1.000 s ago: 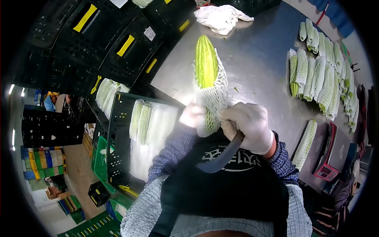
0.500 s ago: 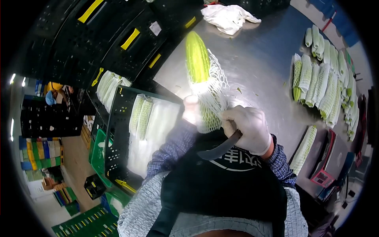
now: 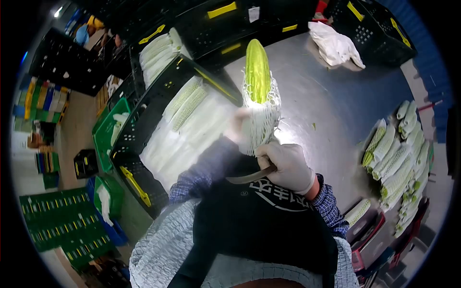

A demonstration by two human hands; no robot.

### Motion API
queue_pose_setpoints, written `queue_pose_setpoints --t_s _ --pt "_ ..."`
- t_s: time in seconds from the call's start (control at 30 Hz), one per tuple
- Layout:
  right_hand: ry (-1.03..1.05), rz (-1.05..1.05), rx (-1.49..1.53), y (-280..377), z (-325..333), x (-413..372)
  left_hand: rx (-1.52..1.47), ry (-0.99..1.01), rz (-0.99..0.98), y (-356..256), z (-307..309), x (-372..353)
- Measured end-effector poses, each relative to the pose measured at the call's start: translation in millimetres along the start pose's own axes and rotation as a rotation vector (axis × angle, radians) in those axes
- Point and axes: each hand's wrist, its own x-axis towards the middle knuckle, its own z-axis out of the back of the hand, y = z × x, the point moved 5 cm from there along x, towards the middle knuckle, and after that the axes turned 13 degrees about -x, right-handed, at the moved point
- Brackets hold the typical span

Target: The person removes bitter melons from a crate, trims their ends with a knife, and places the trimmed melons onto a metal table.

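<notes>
A long, ribbed green gourd point(image 3: 258, 72) points away from me, its far half bare and its near half inside a white foam net point(image 3: 264, 122). My left hand point(image 3: 236, 127), gloved and smeared by motion, grips the netted gourd from its left side. In my gloved right hand point(image 3: 286, 165) is a knife, fingers closed round its handle and against the near end of the net. The knife's curved blade point(image 3: 247, 178) points left, in front of my dark apron point(image 3: 259, 230).
A black crate point(image 3: 137, 137) at left holds two netted gourds point(image 3: 185, 103) on white lining. Many netted gourds point(image 3: 396, 163) lie on the right of the metal table point(image 3: 331, 115). A white cloth point(image 3: 334, 44) lies at the back; black crates point(image 3: 192, 29) stand behind.
My view has turned, so the table and crates appear shifted. The net now sits further up the gourd, covering more of it. The knife stays in my right hand.
</notes>
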Motion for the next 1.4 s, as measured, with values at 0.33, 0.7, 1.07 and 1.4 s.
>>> queue_pose_setpoints --t_s 0.33,0.7,1.07,1.4 --pt "-0.193 0.051 0.101 6 31 20 -0.026 0.038 -0.049 -26 45 -23" --pt "-0.567 -0.601 0.188 -39 45 16 0.474 0.329 0.354 -4 -31 -7" --pt "-0.986 -0.868 0.322 -61 52 -85 0.315 0.129 0.413 50 -59 24" --pt "-0.626 -1.074 -0.365 -23 72 -162 0.616 0.358 0.772 157 -95 14"
